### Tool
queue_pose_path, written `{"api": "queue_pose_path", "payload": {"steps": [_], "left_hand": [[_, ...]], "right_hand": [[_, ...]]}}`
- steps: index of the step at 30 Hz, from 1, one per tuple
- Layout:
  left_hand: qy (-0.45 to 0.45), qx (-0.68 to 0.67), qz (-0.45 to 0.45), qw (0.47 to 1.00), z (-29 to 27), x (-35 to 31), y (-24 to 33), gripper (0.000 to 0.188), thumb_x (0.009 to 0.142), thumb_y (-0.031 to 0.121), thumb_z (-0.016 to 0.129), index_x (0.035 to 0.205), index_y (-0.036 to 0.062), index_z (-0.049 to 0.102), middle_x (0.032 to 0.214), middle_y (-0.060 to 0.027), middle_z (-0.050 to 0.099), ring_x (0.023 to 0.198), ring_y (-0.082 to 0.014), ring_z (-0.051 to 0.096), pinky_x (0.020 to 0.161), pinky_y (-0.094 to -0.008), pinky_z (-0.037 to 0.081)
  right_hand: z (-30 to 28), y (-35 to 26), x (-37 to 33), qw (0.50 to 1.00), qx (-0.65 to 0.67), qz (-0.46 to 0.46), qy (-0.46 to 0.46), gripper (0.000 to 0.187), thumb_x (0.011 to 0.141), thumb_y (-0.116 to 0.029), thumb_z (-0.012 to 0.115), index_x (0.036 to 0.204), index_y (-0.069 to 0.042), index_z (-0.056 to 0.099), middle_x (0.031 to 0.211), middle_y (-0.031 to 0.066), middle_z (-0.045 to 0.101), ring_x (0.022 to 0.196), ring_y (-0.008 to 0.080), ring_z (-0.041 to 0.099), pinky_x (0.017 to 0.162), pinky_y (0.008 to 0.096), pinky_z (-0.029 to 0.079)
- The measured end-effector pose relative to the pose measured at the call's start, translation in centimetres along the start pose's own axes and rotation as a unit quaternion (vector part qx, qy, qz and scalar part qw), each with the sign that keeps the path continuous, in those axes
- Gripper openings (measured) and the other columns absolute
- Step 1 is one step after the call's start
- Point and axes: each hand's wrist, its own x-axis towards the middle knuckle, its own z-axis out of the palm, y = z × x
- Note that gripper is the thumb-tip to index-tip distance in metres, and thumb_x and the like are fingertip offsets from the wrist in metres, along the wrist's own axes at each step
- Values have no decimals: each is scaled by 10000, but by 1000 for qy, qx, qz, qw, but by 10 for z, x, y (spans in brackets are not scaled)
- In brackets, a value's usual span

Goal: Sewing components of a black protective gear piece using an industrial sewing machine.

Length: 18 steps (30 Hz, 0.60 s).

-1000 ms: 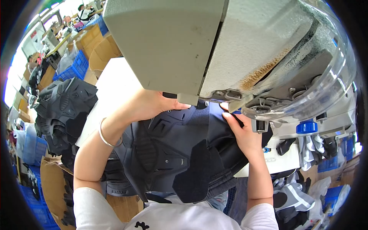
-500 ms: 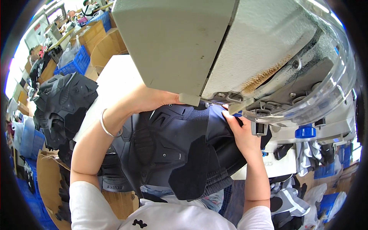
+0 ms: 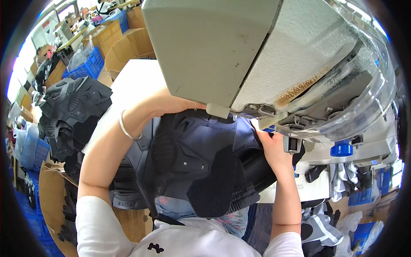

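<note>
A dark padded garment piece (image 3: 201, 158) with moulded panels lies on the white work table (image 3: 128, 81) under the head of a large grey sewing machine (image 3: 239, 47). My left hand (image 3: 175, 105) rests flat on the piece's far edge, its fingers partly hidden beneath the machine head; a thin bangle circles that wrist. My right hand (image 3: 269, 143) pinches the blue-grey fabric edge just beside the needle area. The needle itself is hidden by the machine.
A pile of similar black padded pieces (image 3: 68, 115) lies at the table's left. Cardboard boxes (image 3: 124, 43) and blue crates (image 3: 85, 64) stand at the far left. A blue knob (image 3: 341, 149) and more pieces sit on the right.
The view has moved closer to the machine head, which now covers more of the picture. My left hand has slid further under it; my right hand stays on the fabric edge.
</note>
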Motion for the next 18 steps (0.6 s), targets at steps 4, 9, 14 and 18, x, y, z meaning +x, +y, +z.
{"api": "queue_pose_path", "payload": {"steps": [4, 9, 14, 18], "left_hand": [[-9, -38, -42, 998, -3, 5, -12, 458, 755, 125, 794, 1176, 27, 644, 1116, -128, 666, 1023, -189, 618, 881, -299, 502], [11, 48, 46, 998, -2, 1, -12, 413, 752, 113, 790, 1134, 20, 664, 1069, -125, 681, 977, -193, 637, 853, -301, 514], [19, 68, 86, 994, 2, 2, -4, 364, 750, 92, 786, 1088, 11, 680, 1016, -116, 695, 922, -199, 651, 817, -309, 526], [31, 58, 71, 995, 2, -1, -4, 372, 747, 81, 785, 1095, 10, 674, 1019, -112, 692, 925, -199, 646, 815, -312, 525]], "right_hand": [[-1, -2, 3, 1000, 9, -1, 13, 272, 861, -260, 662, 931, 3, 680, 854, 96, 699, 790, 217, 643, 770, 321, 473], [-5, -11, 9, 998, 63, 1, -17, 271, 858, -251, 666, 947, 5, 680, 880, 101, 702, 803, 224, 643, 784, 325, 474], [-1, 3, 5, 1000, 18, 13, -3, 264, 843, -246, 676, 946, -4, 681, 880, 98, 701, 802, 217, 641, 774, 327, 476], [-4, 1, 4, 1000, 12, 0, -9, 273, 837, -255, 668, 916, 6, 676, 822, 111, 691, 755, 216, 634, 736, 335, 476]]}}
